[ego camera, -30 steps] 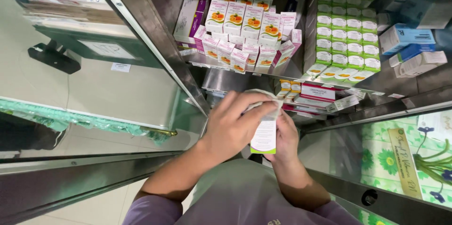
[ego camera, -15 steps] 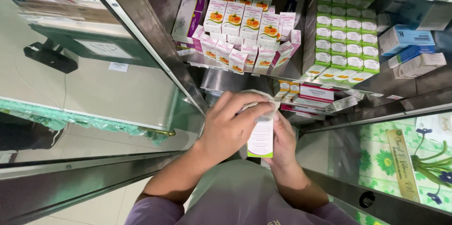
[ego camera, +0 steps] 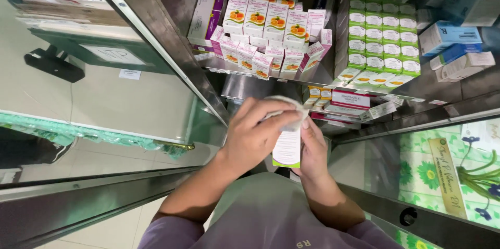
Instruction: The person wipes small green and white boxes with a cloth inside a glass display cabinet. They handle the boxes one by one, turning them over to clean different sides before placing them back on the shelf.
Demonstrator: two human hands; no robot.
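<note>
We see small carton between our two hands, left hand over its top and left side, right hand against its right side. Shelf lies beyond hands. On shelf: orange-picture boxes left, stacked small boxes right. Larger boxes farther right. Glass counter left of hands.

A steel shelf carries white cartons with orange fruit pictures standing in rows, smaller pink-trimmed ones leaning in front. At three o'clock from them stand stacked green-and-white boxes, then blue-and-white boxes. Below, a lower shelf holds flat red-and-white packs.
</note>
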